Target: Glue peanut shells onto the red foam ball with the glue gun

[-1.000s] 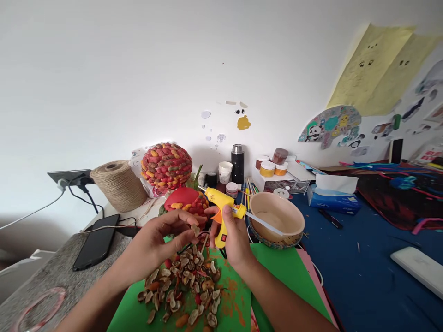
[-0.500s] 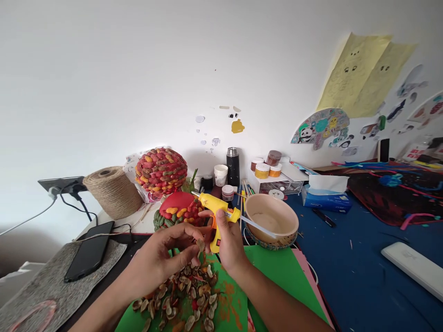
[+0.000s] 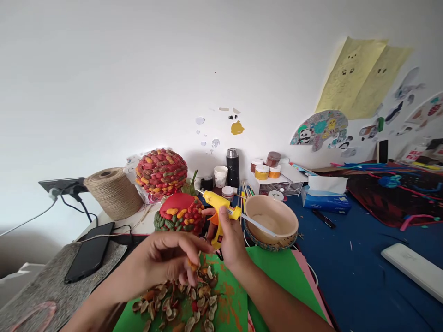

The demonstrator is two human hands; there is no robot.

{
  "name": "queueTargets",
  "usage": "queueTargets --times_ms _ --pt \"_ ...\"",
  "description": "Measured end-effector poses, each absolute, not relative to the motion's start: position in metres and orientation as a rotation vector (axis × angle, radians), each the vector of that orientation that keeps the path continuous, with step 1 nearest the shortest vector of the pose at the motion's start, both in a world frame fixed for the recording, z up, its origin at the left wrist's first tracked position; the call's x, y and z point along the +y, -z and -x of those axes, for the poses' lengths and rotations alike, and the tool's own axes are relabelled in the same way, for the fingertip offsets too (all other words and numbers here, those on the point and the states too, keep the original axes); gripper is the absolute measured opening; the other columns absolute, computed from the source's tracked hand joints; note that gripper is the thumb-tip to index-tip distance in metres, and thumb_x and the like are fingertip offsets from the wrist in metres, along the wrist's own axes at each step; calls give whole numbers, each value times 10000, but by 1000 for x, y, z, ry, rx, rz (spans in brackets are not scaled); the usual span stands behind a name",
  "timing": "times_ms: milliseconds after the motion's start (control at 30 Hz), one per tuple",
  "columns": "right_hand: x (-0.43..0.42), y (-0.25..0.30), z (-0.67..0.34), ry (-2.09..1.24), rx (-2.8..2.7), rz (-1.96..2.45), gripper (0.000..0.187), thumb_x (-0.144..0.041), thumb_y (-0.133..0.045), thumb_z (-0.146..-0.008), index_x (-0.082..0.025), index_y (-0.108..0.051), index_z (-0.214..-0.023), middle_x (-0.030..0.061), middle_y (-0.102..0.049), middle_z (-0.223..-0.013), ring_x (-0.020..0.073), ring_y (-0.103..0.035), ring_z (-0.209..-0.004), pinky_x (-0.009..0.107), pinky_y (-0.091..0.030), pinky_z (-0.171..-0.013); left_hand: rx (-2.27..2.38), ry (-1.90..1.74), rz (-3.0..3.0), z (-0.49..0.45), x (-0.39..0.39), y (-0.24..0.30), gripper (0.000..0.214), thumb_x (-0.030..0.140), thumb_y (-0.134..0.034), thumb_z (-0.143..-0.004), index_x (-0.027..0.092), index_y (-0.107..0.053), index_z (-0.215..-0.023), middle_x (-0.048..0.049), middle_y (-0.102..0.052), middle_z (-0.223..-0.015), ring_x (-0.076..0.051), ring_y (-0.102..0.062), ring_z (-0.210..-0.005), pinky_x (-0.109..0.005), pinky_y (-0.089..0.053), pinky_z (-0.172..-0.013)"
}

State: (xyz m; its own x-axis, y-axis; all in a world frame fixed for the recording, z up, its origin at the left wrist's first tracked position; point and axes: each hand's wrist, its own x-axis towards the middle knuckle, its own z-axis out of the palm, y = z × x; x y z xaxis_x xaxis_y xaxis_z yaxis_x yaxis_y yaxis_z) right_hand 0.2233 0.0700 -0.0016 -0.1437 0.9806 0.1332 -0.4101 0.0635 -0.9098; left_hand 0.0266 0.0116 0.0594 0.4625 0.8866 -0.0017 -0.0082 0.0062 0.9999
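Note:
My right hand (image 3: 231, 240) is wrapped round a yellow glue gun (image 3: 218, 201), its nozzle pointing up and left and a clear glue stick (image 3: 259, 225) jutting from the back. Between the fingertips of my left hand (image 3: 169, 260) is an orange-painted peanut shell (image 3: 193, 266), partly hidden by the fingers. Below lie several loose shells (image 3: 169, 308), mostly hollow side up, on a green sheet (image 3: 232, 295) smeared with orange paint. Just behind my hands rests a red ball (image 3: 180, 201), partly covered with green, orange and red shells. A fully covered ball (image 3: 161, 174) sits behind it.
A beige bowl (image 3: 290, 216) stands right of the glue gun. Behind are a black flask (image 3: 233, 168), paper cups (image 3: 220, 175) and paint jars (image 3: 262, 172). Twine (image 3: 110, 196) and a phone (image 3: 89, 251) lie left; a tissue box (image 3: 325, 200) stands right.
My left hand has turned its fingers downward, and an orange shell face now shows in its grip. The glue gun has shifted slightly right in my right hand.

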Motion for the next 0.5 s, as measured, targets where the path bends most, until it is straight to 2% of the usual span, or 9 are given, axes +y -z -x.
queueTargets --times_ms 67,167,300,500 --pt "69 3 -223 -1447 -1071 730 974 -1052 -630 -890 -125 -870 -1067 -25 -599 -504 134 -529 -387 231 -406 -419 932 -1023 -1337 -23 20 -63 312 524 -1020 -885 226 -940 -936 -157 -918 -1035 -218 -828 -656 -281 -649 -598" --pt "67 5 -221 -1466 -1084 712 973 -1041 -644 -896 -114 -856 -1102 -29 -615 -535 118 -520 -359 223 -386 -404 1078 -1298 -1254 -19 32 -64 452 575 -1090 -762 201 -934 -961 -97 -861 -770 -210 -799 -643 -262 -633 -595" --pt "64 9 -219 -1445 -1135 689 926 -1012 -690 -905 -125 -850 -1117 -44 -602 -540 112 -544 -374 206 -386 -414 1152 -1400 -1195 -19 36 -61 512 597 -1113 -698 208 -886 -941 -74 -851 -723 -221 -798 -661 -285 -640 -636" --pt "62 9 -217 -1463 -1171 687 856 -977 -775 -871 -139 -835 -1041 -52 -588 -530 112 -538 -392 212 -438 -423 1185 -1407 -1247 -34 33 -54 503 628 -1075 -721 208 -829 -849 -37 -795 -671 -197 -710 -623 -292 -593 -607"
